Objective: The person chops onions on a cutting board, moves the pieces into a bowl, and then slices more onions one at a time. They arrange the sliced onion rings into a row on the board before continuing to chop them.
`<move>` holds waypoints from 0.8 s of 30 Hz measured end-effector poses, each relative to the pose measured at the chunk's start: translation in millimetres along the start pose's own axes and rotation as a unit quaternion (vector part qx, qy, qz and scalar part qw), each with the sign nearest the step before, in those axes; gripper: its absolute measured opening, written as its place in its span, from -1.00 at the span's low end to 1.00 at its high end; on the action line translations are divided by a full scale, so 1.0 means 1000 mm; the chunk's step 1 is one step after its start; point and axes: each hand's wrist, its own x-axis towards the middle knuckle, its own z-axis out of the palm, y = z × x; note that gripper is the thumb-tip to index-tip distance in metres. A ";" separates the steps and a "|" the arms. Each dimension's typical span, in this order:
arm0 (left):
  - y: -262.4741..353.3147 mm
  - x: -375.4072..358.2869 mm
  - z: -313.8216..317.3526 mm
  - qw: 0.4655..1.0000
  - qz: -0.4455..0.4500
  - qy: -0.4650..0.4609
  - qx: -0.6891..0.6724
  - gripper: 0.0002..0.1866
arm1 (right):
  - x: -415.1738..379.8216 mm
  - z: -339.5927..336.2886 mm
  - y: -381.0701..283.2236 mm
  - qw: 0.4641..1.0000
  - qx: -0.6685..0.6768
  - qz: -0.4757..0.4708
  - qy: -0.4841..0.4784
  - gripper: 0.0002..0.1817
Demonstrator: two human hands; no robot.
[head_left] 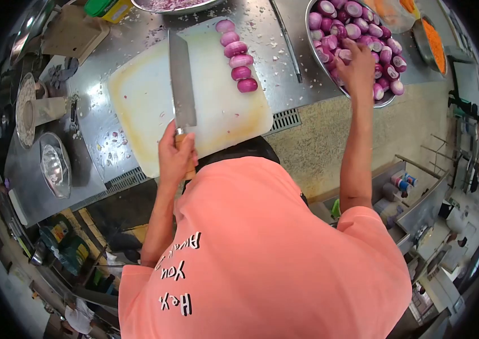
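Note:
My left hand is wrapped round the wooden handle of a cleaver. Its broad blade points away from me over the white cutting board. Along the board's right side, peeled red onions lie in a row, several of them. My right hand reaches into a metal bowl heaped with peeled red onions. Its fingers are bent about one red onion near the bowl's left side, and they partly cover it.
A sharpening steel lies between board and bowl. At the back sits a tray of chopped onion. A bowl of orange shreds stands far right. Left are a plastic jug and a metal bowl. Onion bits litter the steel table.

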 end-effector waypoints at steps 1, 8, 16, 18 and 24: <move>-0.001 -0.001 -0.010 1.000 0.003 0.003 -0.003 -0.57 | 0.006 -0.003 0.013 0.994 -0.068 0.043 -0.074 -0.51; 0.003 -0.025 -0.048 0.998 -0.014 0.059 -0.004 -0.56 | 0.026 -0.017 0.019 0.994 0.042 0.015 -0.099 -0.45; -0.015 -0.035 -0.074 0.978 -0.087 0.126 0.140 -0.73 | -0.034 0.069 -0.209 0.854 0.459 -0.210 -0.126 -0.35; -0.011 -0.035 -0.067 0.972 -0.073 0.151 0.167 -0.76 | -0.052 0.085 -0.256 0.828 0.444 -0.259 -0.222 -0.34; 0.010 -0.062 -0.055 0.927 -0.008 0.169 0.334 -0.78 | -0.063 0.092 -0.273 0.858 0.393 -0.300 -0.138 -0.50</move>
